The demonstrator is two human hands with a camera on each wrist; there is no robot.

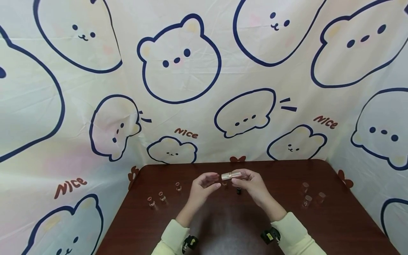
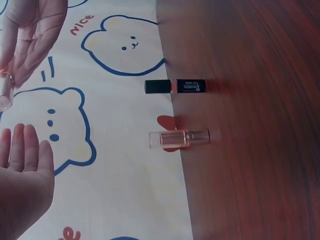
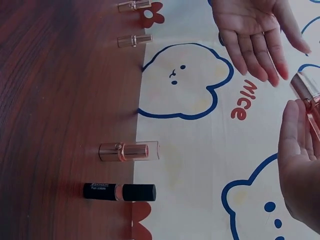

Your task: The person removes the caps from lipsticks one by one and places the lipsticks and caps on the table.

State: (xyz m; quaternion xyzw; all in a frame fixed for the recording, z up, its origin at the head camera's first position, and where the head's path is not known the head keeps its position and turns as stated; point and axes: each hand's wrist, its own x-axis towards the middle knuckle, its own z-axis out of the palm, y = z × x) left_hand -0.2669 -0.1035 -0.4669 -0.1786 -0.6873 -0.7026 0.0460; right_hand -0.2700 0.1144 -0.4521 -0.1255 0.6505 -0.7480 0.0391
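My right hand (image 1: 253,184) holds a lipstick (image 1: 231,175) with a shiny pale-gold base, tilted nearly level above the table. Its base end points toward my left hand (image 1: 205,186), which is held up beside it with relaxed fingers and nothing in them. A small gap parts the left fingertips from the lipstick in the right wrist view. Below and behind the hands stand a rose-gold lipstick (image 3: 125,151) under a clear cap and a black lip tube (image 3: 120,192) with pale lettering, both upright and side by side.
On the table's left stand three small gold lipsticks, the nearest one (image 1: 151,202) by the left edge. Three clear cylinders that look like caps (image 1: 307,201) stand at the right. The brown table (image 1: 236,226) meets a cloth wall (image 1: 178,117) printed with bears.
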